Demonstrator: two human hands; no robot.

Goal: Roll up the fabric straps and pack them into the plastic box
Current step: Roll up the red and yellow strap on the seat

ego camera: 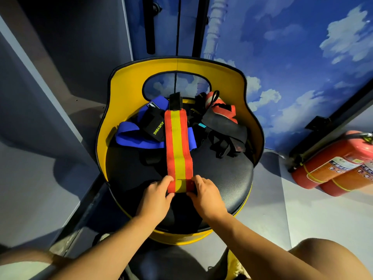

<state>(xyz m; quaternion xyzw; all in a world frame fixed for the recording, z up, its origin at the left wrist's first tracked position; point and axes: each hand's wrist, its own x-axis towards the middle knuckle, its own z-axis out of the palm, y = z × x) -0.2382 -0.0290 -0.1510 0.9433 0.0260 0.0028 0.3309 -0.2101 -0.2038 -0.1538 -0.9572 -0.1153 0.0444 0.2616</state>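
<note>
A long flat fabric strap, orange-red with a yellow stripe down its middle (178,146), lay stretched lengthwise across the round black padded seat (222,184) of a chair with a curved yellow backrest (125,77). The strap's far end, a black tab (175,102), reached up against the backrest, while its near end was folded over into the start of a roll just in front of the person. The left hand (156,196) gripped the left edge of that folded end, its fingers curled onto the cloth with the thumb on top; the right hand (205,197) held the right edge in the same way, fingers clamped on the strap. Behind the hands, more straps sat heaped at the back of the seat: a blue fabric strap (141,138) passing under the striped one, a black strap printed with green lettering (156,126) lying on the blue, a red and black strap (222,110) against the backrest on the right, and a tangle of thin black webbing (222,144) beside it. Two red fire extinguishers (335,164) lay on the pale floor to the right, below a wall painted with blue sky and white clouds (302,57). The plastic box could not be seen.
</note>
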